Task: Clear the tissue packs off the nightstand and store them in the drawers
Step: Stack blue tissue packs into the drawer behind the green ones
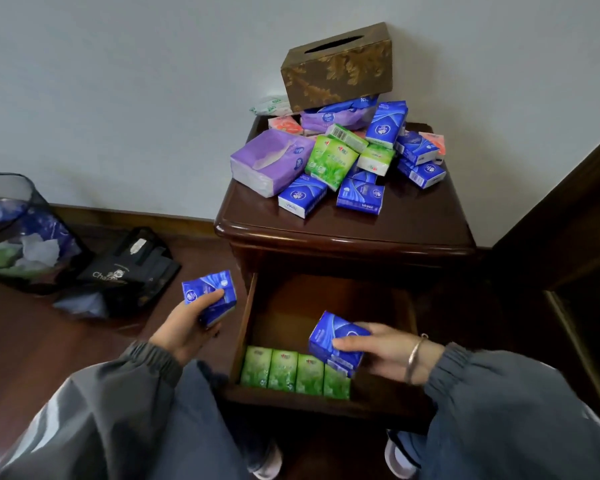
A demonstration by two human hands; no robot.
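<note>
Open drawer (246, 327) of the nightstand (326, 230) is holding a row of four green tissue packs (284, 372), standing side by side along the near wall; the rest of the drawer floor is showing bare wood.

The right hand (385, 351) is hovering over the drawer, fingers and thumb curling round a blue tissue pack (333, 337), right beside the green row's right end. Another blue edge is showing under it; cannot tell if that is a second pack. A metal bangle (414, 358) is sitting on that wrist.

The left hand (184, 327) is gripping another blue pack (207, 289), outside the drawer and left of it, over the floor.

The nightstand top is still carrying a loose pile: small blue packs (302, 195), green packs (329, 161), a big purple pack (267, 161), pink packs (284, 124) at the back. A brown-and-gold tissue box (336, 71) is leaning on top of the pile against the wall.

On the floor at left, a mesh bin (14, 202) is holding crumpled wrappers and tissue; a black bag (129, 268) is lying beside it, touching it.

Writing: the bag is showing "Cha…", the rest unreadable. Pack logos are too small to read.
</note>
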